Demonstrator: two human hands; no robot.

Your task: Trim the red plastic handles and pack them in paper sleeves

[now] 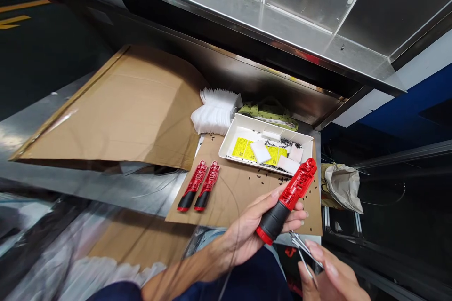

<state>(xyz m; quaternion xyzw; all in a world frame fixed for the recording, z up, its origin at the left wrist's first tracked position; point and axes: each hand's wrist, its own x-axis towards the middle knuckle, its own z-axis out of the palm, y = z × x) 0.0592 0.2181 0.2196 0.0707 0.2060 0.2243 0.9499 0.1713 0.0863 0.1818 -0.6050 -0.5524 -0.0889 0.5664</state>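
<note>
Left hand (252,228): fingers clamped around red-and-black plastic handle (286,202), steady grip. Right hand (332,277): fingers closed on small metal tool (300,244), held just beside handle's black end.

This looks like a factory assembly station:
- a brushed stainless-steel overhead shelf (226,14) runs across the top of the frame
- a yellow painted line (16,21) marks the dark floor at upper left
- a large flattened brown cardboard sheet (106,108) lies on the steel surface (81,174)
- a shallow white plastic tray (240,138) holds yellow printed labels at centre
- two red-and-black plastic tool handles (192,186) lie side by side, with small black parts (254,179) scattered nearby
</note>
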